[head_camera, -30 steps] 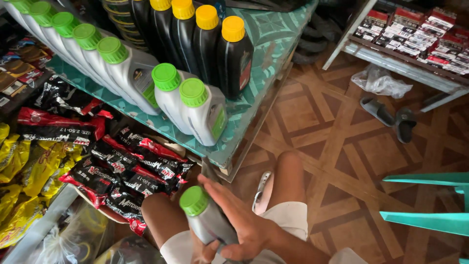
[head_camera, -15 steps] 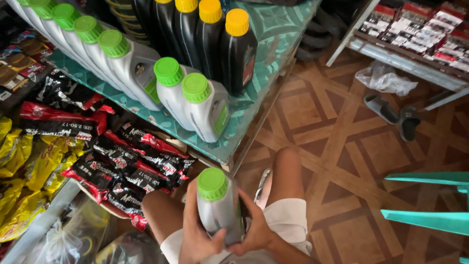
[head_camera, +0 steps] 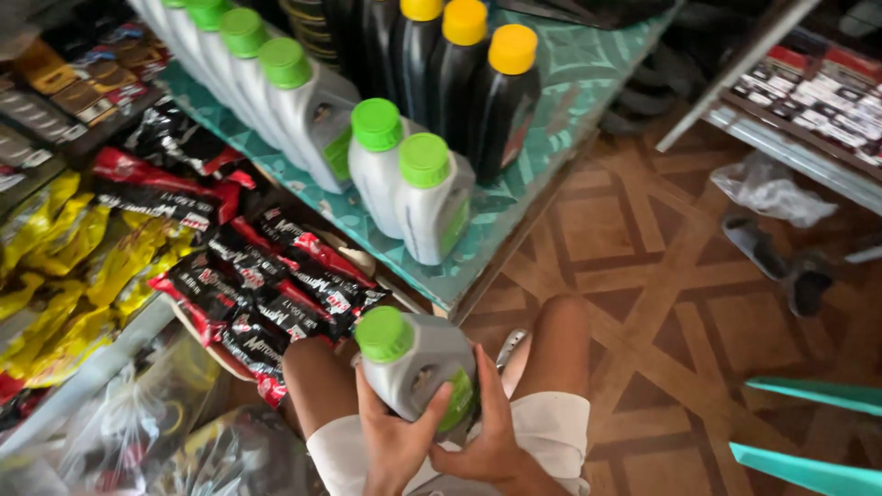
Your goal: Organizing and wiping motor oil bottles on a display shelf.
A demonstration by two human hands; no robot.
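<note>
At the lower centre of the frame, the left hand and the right hand are both grasping a grey plastic bottle with a green cap, fingers wrapping it.

Brown patterned floor tiles under me; teal shelf ahead; teal chair legs at my right.

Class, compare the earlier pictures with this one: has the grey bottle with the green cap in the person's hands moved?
Yes. The grey bottle has risen from the lap toward the green shelf, its cap nearer the shelf edge, both hands on it.
</note>
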